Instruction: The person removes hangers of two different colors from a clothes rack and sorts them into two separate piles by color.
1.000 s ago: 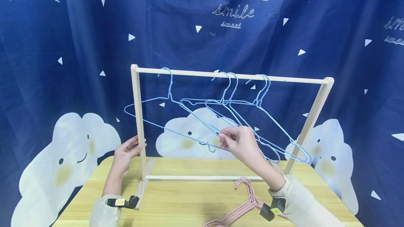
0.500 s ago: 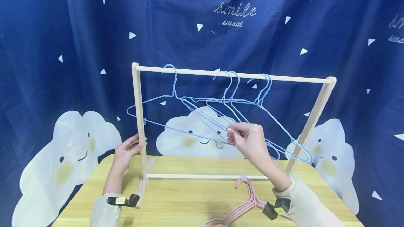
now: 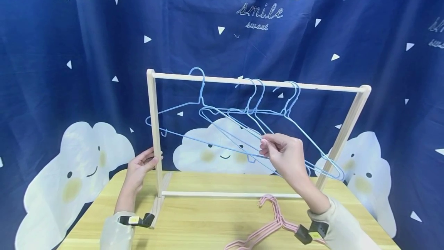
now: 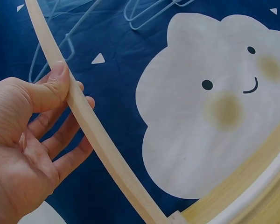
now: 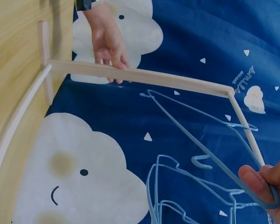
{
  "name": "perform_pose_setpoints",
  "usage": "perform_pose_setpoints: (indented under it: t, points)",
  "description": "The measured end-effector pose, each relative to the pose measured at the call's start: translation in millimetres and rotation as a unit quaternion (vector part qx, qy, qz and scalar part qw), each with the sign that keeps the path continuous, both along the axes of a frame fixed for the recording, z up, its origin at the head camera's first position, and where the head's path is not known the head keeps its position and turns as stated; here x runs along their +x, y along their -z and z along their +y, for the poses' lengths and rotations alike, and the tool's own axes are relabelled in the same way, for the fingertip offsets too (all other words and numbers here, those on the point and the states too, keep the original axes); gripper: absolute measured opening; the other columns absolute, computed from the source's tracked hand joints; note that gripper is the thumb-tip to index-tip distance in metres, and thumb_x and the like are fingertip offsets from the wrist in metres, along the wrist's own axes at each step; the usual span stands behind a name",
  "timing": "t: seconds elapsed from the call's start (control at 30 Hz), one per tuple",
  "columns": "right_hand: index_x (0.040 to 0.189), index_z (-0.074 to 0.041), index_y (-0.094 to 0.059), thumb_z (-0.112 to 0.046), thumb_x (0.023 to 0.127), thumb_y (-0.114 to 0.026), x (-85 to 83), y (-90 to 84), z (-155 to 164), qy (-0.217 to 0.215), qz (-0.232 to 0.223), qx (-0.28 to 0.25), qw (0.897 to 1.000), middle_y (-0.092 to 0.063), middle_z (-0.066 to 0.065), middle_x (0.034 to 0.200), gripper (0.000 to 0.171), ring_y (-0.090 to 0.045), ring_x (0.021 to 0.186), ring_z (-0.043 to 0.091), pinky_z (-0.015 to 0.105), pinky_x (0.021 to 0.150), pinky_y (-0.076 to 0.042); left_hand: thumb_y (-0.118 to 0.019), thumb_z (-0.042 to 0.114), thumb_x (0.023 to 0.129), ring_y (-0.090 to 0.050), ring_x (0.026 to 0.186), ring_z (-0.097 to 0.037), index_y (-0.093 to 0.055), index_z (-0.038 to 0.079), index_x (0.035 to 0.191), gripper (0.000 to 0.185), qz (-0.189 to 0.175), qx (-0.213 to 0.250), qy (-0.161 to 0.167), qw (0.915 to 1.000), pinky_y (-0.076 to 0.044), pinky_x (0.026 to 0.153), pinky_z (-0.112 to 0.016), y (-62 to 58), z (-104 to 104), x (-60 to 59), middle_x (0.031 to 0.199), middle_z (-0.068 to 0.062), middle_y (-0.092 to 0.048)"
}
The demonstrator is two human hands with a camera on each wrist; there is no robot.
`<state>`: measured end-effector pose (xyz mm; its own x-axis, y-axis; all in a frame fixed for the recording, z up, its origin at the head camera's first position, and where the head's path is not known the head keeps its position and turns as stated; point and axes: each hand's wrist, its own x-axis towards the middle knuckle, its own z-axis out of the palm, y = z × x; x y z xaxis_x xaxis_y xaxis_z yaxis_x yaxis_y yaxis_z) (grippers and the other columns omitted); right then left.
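In the head view a light wooden rack (image 3: pixel 155 126) stands on the table with several blue hangers on its top rail. My left hand (image 3: pixel 137 171) holds the rack's left post; the left wrist view shows the thumb on the near side and fingers behind. My right hand (image 3: pixel 286 155) pinches the right corner of the leftmost blue hanger (image 3: pixel 201 95). That hanger's hook arches over the rail, its top standing above it. In the right wrist view, thumb and fingers close on the bent end of the hanger (image 5: pixel 191 136).
Other blue hangers (image 3: pixel 291 103) hang in pairs at the middle and right of the rail. Several pink hangers (image 3: pixel 277 219) lie stacked on the wooden table (image 3: pixel 194 223) in front. A blue cloud-print curtain (image 3: pixel 194 18) hangs behind the rack.
My right hand has moved rightward with the blue hanger, and its hook has shifted right along the rail and risen a little. My left hand stays on the post.
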<state>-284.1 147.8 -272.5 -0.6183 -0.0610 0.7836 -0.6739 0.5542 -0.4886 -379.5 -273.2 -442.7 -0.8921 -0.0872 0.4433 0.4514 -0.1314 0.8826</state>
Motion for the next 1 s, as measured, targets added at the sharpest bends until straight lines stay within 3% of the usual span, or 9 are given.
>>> perform_pose_setpoints:
  t: [0.27,0.57,1.0]
  points:
    - [0.087,0.003,-0.078,0.012,0.087,-0.071,5.6,7.7,29,0.025,0.005,-0.024,0.999,-0.074,0.013,0.069,0.011,-0.066,0.057,-0.003,0.014,0.057,-0.058,-0.066,0.006,0.099,-0.073,0.095,0.001,-0.068,0.016,0.131,0.033,-0.003,-0.004,-0.005,1.0000,-0.058,0.084,-0.015,-1.2,2,0.3,0.102,0.016,-0.076]
    - [0.084,0.005,-0.076,0.017,0.086,-0.069,19.3,16.6,59,0.055,0.029,-0.043,0.997,-0.072,0.018,0.068,0.014,-0.064,0.055,-0.007,0.012,0.053,-0.055,-0.064,0.003,0.099,-0.074,0.095,0.000,-0.070,0.029,0.121,0.035,0.010,0.003,0.007,0.9999,-0.058,0.084,-0.015,0.6,1,-0.9,0.102,0.016,-0.077]
    - [0.086,0.005,-0.077,0.014,0.087,-0.070,27.8,9.3,72,0.104,0.023,-0.049,0.993,-0.072,0.019,0.070,0.011,-0.063,0.055,-0.010,0.009,0.054,-0.054,-0.063,0.004,0.100,-0.074,0.097,0.000,-0.070,0.032,0.120,0.035,0.014,-0.005,0.013,0.9998,-0.058,0.083,-0.015,-0.9,0,0.5,0.103,0.016,-0.077]
